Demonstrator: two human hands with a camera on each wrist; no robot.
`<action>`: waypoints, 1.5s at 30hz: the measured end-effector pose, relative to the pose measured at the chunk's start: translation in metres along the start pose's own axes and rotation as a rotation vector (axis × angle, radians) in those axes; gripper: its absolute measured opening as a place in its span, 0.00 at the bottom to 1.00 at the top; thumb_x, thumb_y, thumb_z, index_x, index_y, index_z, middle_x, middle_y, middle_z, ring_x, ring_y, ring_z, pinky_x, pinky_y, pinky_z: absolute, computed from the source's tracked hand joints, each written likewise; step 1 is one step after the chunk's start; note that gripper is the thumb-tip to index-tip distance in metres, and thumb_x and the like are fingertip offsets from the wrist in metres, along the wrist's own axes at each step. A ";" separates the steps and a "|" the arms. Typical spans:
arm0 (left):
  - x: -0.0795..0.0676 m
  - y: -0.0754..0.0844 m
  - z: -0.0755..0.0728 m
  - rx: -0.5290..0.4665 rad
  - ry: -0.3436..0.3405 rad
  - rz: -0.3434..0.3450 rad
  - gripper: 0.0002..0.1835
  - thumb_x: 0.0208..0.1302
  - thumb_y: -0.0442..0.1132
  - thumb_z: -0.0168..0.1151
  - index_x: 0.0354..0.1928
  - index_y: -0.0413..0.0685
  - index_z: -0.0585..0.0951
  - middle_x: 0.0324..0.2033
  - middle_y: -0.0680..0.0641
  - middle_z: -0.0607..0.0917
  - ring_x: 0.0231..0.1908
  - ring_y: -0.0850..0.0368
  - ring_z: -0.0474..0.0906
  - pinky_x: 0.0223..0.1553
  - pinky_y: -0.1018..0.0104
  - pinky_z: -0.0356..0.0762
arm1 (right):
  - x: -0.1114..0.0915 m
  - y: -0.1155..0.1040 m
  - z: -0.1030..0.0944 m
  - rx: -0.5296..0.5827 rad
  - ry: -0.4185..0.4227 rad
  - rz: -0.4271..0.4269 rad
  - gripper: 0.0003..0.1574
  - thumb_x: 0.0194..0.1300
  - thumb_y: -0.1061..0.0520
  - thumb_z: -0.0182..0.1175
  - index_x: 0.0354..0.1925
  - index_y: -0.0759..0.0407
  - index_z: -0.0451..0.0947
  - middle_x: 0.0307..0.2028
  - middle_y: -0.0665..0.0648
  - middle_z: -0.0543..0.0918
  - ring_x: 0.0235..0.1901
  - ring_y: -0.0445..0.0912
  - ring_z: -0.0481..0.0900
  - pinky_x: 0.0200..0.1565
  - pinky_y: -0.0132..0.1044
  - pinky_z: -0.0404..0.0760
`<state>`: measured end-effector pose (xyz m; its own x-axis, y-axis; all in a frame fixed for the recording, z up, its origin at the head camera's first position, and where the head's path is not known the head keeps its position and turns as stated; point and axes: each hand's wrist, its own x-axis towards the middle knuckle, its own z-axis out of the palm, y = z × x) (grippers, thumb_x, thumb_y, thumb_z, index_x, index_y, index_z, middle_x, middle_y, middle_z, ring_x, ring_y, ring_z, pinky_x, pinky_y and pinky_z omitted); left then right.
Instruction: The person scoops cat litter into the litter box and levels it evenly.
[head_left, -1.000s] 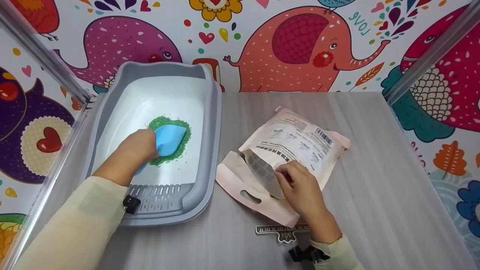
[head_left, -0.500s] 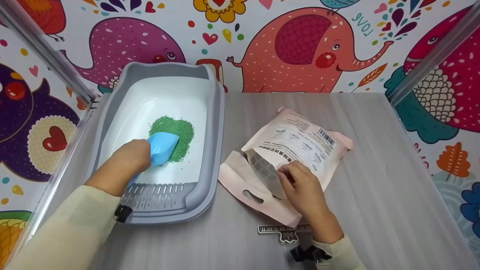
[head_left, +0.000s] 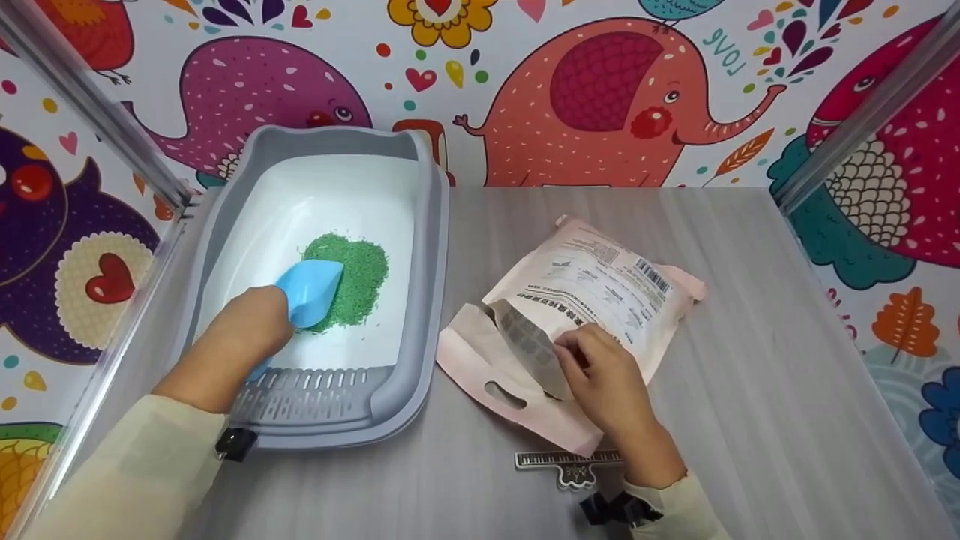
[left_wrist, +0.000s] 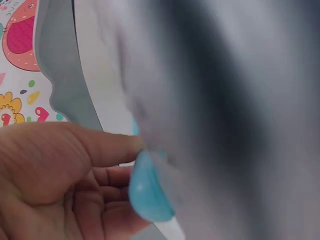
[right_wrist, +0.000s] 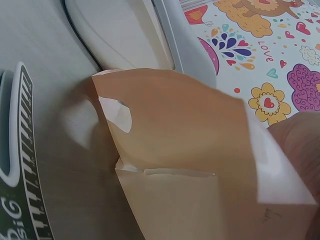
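Observation:
My left hand point(head_left: 251, 322) grips the handle of a light blue scoop point(head_left: 313, 289) over the grey litter box point(head_left: 430, 225). The scoop's bowl overlaps the left side of a pile of green litter pellets point(head_left: 364, 274) on the white floor of the box. In the left wrist view the thumb and fingers hold the blue handle point(left_wrist: 150, 192); a blurred pale surface covers much of that view. My right hand point(head_left: 604, 375) pinches the edge of the torn mouth of a pale pink litter bag point(head_left: 592, 270), which lies on the table with its mouth held apart.
A black and silver clip point(head_left: 574, 466) with a piano-key pattern lies in front of the bag, by the right wrist. The grey slotted step point(head_left: 315, 394) forms the box's near end. Patterned walls point(head_left: 585, 97) border the table at the back and sides.
My left hand has drawn the scoop back toward the lower left, off the middle of the green pile, uncovering more of it. The right hand and the bag stay put.

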<state>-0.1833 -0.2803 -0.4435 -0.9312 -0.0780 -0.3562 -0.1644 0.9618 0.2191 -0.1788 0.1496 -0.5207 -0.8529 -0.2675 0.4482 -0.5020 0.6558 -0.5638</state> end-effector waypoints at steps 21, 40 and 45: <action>-0.012 0.025 0.021 -0.013 0.142 0.116 0.15 0.61 0.26 0.64 0.47 0.19 0.78 0.39 0.25 0.84 0.36 0.34 0.83 0.39 0.37 0.82 | 0.000 -0.001 0.000 0.004 0.005 -0.001 0.04 0.65 0.62 0.70 0.38 0.57 0.84 0.30 0.48 0.80 0.29 0.36 0.73 0.32 0.31 0.76; -0.051 0.050 0.031 -0.125 0.582 0.088 0.15 0.72 0.26 0.56 0.55 0.20 0.74 0.42 0.25 0.80 0.43 0.29 0.79 0.45 0.35 0.80 | 0.001 0.000 0.001 -0.001 -0.008 0.011 0.03 0.67 0.59 0.69 0.38 0.57 0.83 0.31 0.48 0.81 0.30 0.36 0.74 0.33 0.31 0.77; -0.069 0.069 0.042 -0.243 0.651 0.093 0.18 0.75 0.30 0.56 0.60 0.24 0.74 0.48 0.27 0.81 0.50 0.31 0.79 0.52 0.37 0.81 | -0.001 0.002 0.000 -0.012 -0.001 -0.021 0.03 0.67 0.60 0.69 0.38 0.57 0.83 0.31 0.49 0.80 0.29 0.37 0.74 0.32 0.31 0.77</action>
<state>-0.1171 -0.1975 -0.4423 -0.9378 -0.2128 0.2741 -0.0720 0.8920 0.4463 -0.1791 0.1506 -0.5220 -0.8427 -0.2819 0.4587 -0.5176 0.6588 -0.5460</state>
